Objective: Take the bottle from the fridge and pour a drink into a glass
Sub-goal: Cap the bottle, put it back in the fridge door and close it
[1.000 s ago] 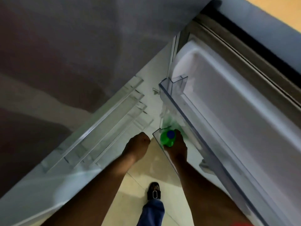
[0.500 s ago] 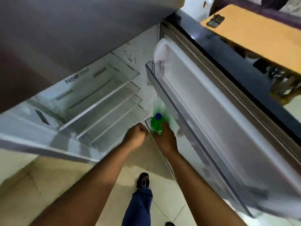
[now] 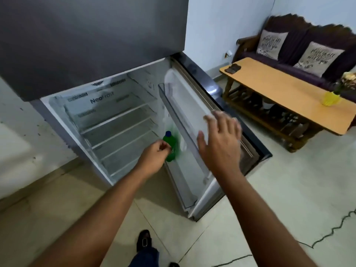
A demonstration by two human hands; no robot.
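A green bottle point(image 3: 172, 149) with a blue cap stands upright at the inner edge of the open fridge door point(image 3: 192, 120), beside the lower door shelf. My left hand point(image 3: 154, 158) is curled around the bottle's left side and grips it. Over the door's inner panel, to the right of the bottle, my right hand point(image 3: 221, 145) hovers with its fingers spread and holds nothing. The fridge compartment point(image 3: 115, 120) stands open with bare glass shelves. No glass is in view.
The grey freezer door point(image 3: 86, 39) hangs above the opening. A low wooden table point(image 3: 279, 87) with a yellow vase point(image 3: 330, 98) stands to the right, with a dark sofa point(image 3: 300, 45) behind it. A cable point(image 3: 327, 234) runs across the tiled floor. My shoe point(image 3: 143, 240) is below.
My right hand has let go of the bottle and lifted away to the right, opening. My left hand has closed on the bottle. The view has pulled back and up from the fridge.
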